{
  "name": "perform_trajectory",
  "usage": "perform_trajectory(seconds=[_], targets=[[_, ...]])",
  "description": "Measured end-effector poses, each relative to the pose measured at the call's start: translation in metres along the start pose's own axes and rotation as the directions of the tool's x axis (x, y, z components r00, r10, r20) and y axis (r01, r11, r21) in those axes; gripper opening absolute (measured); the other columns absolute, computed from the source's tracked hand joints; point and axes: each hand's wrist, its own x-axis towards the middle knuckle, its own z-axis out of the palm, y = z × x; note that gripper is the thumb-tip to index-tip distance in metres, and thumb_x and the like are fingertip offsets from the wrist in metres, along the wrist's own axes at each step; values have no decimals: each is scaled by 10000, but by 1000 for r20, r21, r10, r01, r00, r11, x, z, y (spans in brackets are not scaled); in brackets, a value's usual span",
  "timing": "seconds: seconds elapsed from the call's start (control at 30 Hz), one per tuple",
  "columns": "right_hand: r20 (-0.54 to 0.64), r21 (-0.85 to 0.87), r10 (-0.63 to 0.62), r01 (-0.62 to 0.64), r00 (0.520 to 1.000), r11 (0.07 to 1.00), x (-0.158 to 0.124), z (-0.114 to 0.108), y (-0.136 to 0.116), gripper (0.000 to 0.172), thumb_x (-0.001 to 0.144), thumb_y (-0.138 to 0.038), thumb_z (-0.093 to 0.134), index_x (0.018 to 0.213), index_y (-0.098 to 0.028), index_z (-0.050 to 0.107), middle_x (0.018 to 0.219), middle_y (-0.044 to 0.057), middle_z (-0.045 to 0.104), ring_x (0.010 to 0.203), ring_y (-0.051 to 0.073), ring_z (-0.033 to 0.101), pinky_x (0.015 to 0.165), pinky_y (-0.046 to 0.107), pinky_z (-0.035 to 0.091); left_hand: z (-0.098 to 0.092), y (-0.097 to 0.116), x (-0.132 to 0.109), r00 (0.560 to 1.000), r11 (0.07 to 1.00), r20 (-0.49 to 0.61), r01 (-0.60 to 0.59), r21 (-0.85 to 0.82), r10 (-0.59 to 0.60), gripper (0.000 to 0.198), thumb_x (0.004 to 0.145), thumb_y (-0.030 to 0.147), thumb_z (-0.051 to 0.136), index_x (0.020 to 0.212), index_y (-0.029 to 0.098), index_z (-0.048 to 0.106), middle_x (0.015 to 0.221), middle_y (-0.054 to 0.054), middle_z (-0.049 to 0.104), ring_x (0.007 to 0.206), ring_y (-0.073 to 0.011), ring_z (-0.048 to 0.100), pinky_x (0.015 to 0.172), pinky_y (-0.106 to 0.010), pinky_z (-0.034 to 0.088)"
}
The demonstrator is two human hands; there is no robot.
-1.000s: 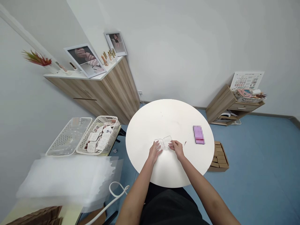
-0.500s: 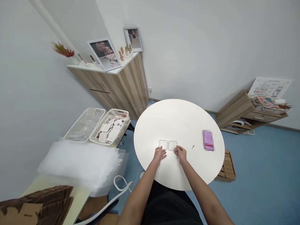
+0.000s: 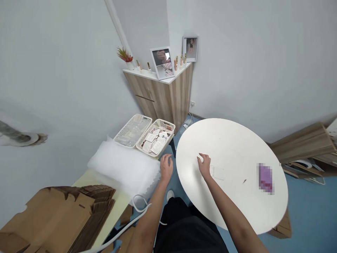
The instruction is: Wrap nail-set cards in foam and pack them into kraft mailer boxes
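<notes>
My left hand (image 3: 166,168) is in the air over the gap between the two tables, close to the basket of cards (image 3: 157,154). Its fingers are bent and apart, with nothing in them. Over the white round table (image 3: 226,140), my right hand (image 3: 204,165) is raised with thumb and fingers spread, also bare. A clear, flat plastic case (image 3: 219,173) lies opened out on the table, just right of my right wrist, which partly covers it. To its right is a small dark piece (image 3: 244,181) too small to name, then a blurred purple packet (image 3: 265,177).
On the left side table, a second basket (image 3: 119,136) holds clear plastic pieces. White foam sheets (image 3: 126,165) and flattened cardboard boxes (image 3: 60,211) lie nearer me. A white hose (image 3: 126,225) crosses below. A wooden cabinet (image 3: 158,95) stands behind; a cardboard box (image 3: 283,225) is on the floor.
Both hands have let go of the plastic case, which stays on the table. They have moved left, the left hand past the table edge. My view has turned left.
</notes>
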Motion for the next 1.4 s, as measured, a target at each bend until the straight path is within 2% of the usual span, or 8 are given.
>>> perform_trajectory(seconds=[0.17, 0.4, 0.63, 0.77, 1.1, 1.23, 1.3, 1.4], targets=[[172, -66, -293, 308, 941, 949, 22, 67, -83, 326, 913, -332, 463, 1183, -208, 599, 1109, 108, 569, 1047, 270, 479, 898, 404, 401, -48, -57, 33, 997, 918, 1, -70, 389, 76, 423, 937, 295, 413, 1324, 148, 502, 1493, -183, 382, 1418, -340, 274, 1124, -604, 231], [535, -255, -450, 644, 715, 721, 49, 148, -173, 368, 887, -246, 512, 1244, -181, 567, 1232, 132, 557, 1106, 287, 450, 881, 392, 401, -61, -104, 40, 977, 835, 191, -186, 519, 99, 510, 965, 426, 377, 1389, 156, 459, 1533, -185, 328, 1460, -358, 163, 1123, -641, 174], [793, -283, -366, 826, 487, 487, 67, 196, -202, 380, 837, -117, 497, 1204, -158, 585, 1233, 145, 591, 1144, 293, 432, 934, 408, 345, -63, -106, 38, 974, 826, 208, -186, 533, 85, 527, 957, 449, 403, 1392, 158, 462, 1510, -192, 366, 1449, -366, 198, 1108, -645, 213], [799, -264, -382, 842, 464, 470, 72, 210, -202, 308, 797, -134, 579, 1100, -153, 634, 1150, 163, 620, 1120, 304, 455, 938, 421, 334, -64, -105, 39, 977, 855, 196, -167, 490, 79, 511, 952, 441, 414, 1382, 169, 470, 1513, -189, 359, 1455, -361, 181, 1118, -653, 179], [708, -145, -499, 795, 499, 589, 73, 182, -204, 162, 798, -89, 550, 836, -184, 676, 873, 121, 664, 939, 264, 510, 840, 375, 340, -70, -98, 44, 987, 965, 159, -60, 255, 19, 511, 922, 460, 474, 1335, 158, 452, 1481, -204, 396, 1451, -367, 189, 1123, -670, 116], [604, -125, -611, 818, 512, 562, 66, 146, -199, 226, 922, -159, 451, 835, -193, 657, 855, 95, 632, 881, 234, 484, 775, 347, 335, -76, -76, 53, 997, 996, 8, 73, -43, -73, 410, 932, 411, 459, 1267, 176, 453, 1362, -175, 511, 1363, -305, 387, 1106, -564, 291], [543, -133, -657, 826, 523, 548, 58, 126, -192, 278, 963, -192, 397, 853, -203, 653, 878, 92, 623, 880, 227, 474, 764, 343, 335, -74, -63, 59, 976, 936, 12, 213, -282, -218, 388, 926, 441, 462, 1226, 194, 464, 1256, -153, 580, 1193, -262, 559, 1000, -475, 444], [482, -135, -696, 830, 532, 541, 44, 96, -173, 348, 996, -215, 321, 885, -219, 652, 928, 92, 624, 861, 215, 471, 757, 342, 345, -61, -41, 67, 889, 678, 220, 450, -582, -401, 397, 881, 496, 528, 1125, 183, 507, 1054, -123, 671, 926, -225, 680, 834, -411, 541]])
